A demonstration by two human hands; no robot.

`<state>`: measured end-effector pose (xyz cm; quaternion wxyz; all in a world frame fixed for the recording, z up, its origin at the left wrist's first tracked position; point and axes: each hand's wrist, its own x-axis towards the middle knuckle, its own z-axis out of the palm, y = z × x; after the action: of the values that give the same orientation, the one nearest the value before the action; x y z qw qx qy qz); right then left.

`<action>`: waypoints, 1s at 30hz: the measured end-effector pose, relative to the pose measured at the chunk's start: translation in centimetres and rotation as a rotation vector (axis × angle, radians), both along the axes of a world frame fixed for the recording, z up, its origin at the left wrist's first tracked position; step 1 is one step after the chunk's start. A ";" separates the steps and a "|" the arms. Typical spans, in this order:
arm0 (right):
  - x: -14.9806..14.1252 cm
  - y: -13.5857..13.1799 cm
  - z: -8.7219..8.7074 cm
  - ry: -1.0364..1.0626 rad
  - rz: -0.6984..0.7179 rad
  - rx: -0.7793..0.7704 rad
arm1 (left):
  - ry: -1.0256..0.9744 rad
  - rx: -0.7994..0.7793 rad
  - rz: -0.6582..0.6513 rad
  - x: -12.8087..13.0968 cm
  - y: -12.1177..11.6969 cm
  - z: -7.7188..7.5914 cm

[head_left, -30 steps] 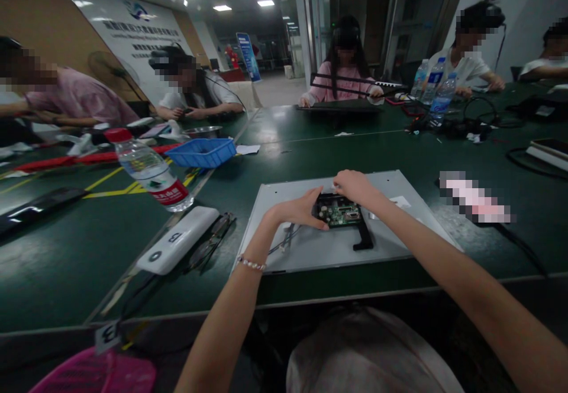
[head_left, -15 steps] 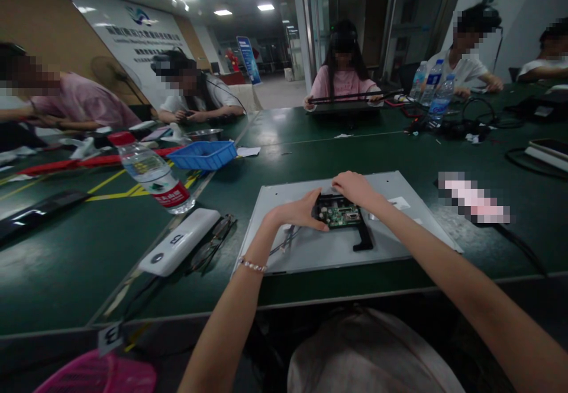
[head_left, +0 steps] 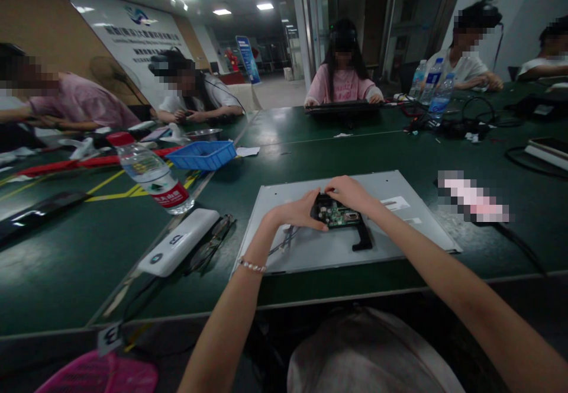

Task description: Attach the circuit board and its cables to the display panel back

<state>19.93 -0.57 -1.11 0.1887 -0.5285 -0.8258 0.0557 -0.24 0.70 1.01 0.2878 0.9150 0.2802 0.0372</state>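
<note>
A green circuit board (head_left: pixel 339 216) sits in a black plastic frame (head_left: pixel 364 239), whose hooked arm reaches toward me. Both rest on a flat light-grey panel (head_left: pixel 310 257). My left hand (head_left: pixel 299 211) grips the frame's left side, thumb at the near corner and fingers at the far one. At the frame's far edge, my right hand (head_left: pixel 348 193) has its fingers curled down and pinched; what lies between the fingertips is hidden. Thin grey cables (head_left: pixel 286 240) lie on the panel below my left hand.
Left of the panel are glasses (head_left: pixel 213 244), a white power bank (head_left: pixel 180 244), a water bottle (head_left: pixel 155 174) and a blue tray (head_left: pixel 204 155). A pixelated pink object (head_left: pixel 474 196) lies right. Several people sit around the green table (head_left: pixel 293 144); a pink basket (head_left: pixel 97 375) stands below its edge.
My right hand has shifted slightly left and toward me along the frame's far edge. My left hand stays in place. Across the table, a person has lowered a dark flat panel.
</note>
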 end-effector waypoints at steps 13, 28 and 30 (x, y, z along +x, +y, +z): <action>-0.8 -0.3 0.5 -0.109 -0.073 -0.009 | 0.058 -0.027 0.013 0.2 -0.1 0.1; -0.9 -0.3 0.1 -0.068 0.034 -0.044 | 0.062 -0.016 0.019 0.0 0.2 -0.3; -0.7 -0.2 -0.1 -0.049 0.045 -0.040 | 0.065 -0.015 0.022 0.0 0.2 -0.3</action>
<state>19.22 -0.76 -1.18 0.1565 -0.5147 -0.8406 0.0633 -0.27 0.85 0.75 0.2851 0.9104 0.2996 0.0082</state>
